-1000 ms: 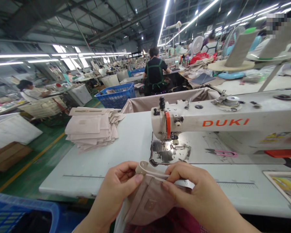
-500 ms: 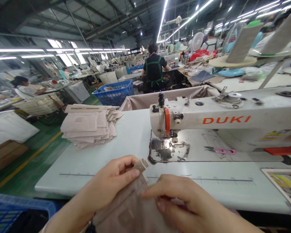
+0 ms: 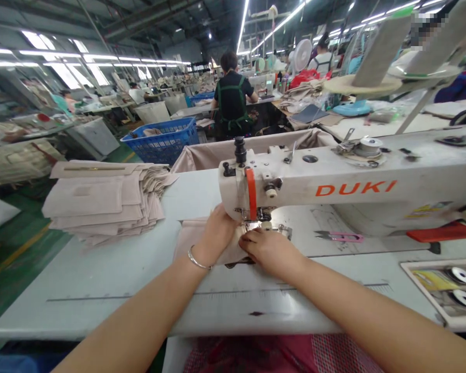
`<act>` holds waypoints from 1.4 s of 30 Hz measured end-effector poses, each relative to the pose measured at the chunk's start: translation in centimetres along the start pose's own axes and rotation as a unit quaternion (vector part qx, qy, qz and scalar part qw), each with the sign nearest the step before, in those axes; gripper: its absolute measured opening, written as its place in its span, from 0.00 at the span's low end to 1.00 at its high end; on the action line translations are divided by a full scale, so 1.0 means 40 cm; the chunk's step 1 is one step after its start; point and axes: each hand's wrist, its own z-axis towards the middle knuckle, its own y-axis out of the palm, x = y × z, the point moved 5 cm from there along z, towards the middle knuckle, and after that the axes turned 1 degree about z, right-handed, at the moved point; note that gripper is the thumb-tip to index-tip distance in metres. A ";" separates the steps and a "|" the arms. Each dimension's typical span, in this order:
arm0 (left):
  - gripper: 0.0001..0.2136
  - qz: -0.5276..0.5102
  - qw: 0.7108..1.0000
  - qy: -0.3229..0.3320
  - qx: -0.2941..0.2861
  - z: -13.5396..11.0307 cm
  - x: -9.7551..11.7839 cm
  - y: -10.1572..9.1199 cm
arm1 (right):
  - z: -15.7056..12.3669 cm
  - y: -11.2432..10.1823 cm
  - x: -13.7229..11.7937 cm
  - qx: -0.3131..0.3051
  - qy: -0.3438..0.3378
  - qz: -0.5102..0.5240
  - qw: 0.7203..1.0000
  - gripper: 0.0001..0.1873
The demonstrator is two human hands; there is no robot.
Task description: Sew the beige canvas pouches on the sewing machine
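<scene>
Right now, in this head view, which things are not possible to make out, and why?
Head view, all of these:
Left hand fingertips: hidden by the sewing machine and the right hand.
Part of the beige cloth: covered by the hands.
Far side of the bobbin tray: cut off by the right edge.
Blue object, lower left: cut off by the picture's corner.

Sewing workshop, indust. sewing mach. (image 3: 299, 181), thread cone (image 3: 383, 49), stacked fabric pcs. (image 3: 95, 199), co-worker (image 3: 232, 96) behind, strip lts. (image 3: 50, 53) overhead
</scene>
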 end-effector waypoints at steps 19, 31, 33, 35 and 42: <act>0.16 0.027 0.984 0.176 -0.011 -0.133 0.041 0.013 | -0.065 0.023 -0.026 0.058 -0.017 0.012 0.998 0.16; 0.18 0.008 0.983 0.178 0.034 -0.134 0.072 -0.012 | -0.073 0.016 -0.030 0.041 -0.021 0.006 0.999 0.17; 0.17 0.009 0.983 0.181 0.035 -0.134 0.070 -0.011 | -0.073 0.016 -0.030 0.044 -0.021 0.005 0.999 0.17; 0.16 0.008 0.982 0.187 0.037 -0.135 0.068 -0.010 | -0.073 0.015 -0.030 0.051 -0.018 0.005 0.998 0.17; 0.15 0.004 0.984 0.174 0.035 -0.133 0.064 -0.002 | -0.071 0.015 -0.021 0.064 0.003 0.032 0.997 0.13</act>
